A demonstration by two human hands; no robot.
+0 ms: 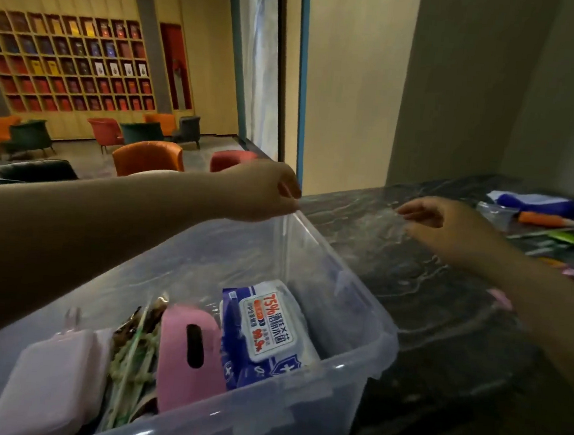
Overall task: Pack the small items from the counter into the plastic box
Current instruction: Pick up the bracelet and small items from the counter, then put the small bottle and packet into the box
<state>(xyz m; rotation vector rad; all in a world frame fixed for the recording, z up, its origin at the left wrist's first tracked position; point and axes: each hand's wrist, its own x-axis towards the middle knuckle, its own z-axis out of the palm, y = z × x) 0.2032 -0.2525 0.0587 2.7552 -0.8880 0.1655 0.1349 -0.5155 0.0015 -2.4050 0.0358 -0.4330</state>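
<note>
A clear plastic box (358, 291) stands on the dark marble counter (427, 297) at the bottom centre. Inside lie a wipes pack (266, 329), a pink pouch (189, 353), a pale pink case (56, 377) and a bag of green sticks (134, 353). My left hand (267, 191) reaches over the box and pinches its far corner rim. To the right of the box, my right hand (446, 226) hovers over the counter with fingers loosely curled and nothing in them. Small items lie at the counter's far right: a blue and white pack (537, 202), an orange tube (546, 220), a clear bag (495, 213) and a green packet (565, 236).
A beige wall and pillar (460, 93) rise behind the counter. Beyond the counter's left edge is a lounge with orange, red and green chairs (147, 158) and a shelf wall. Pink bits (502, 297) lie under my right forearm.
</note>
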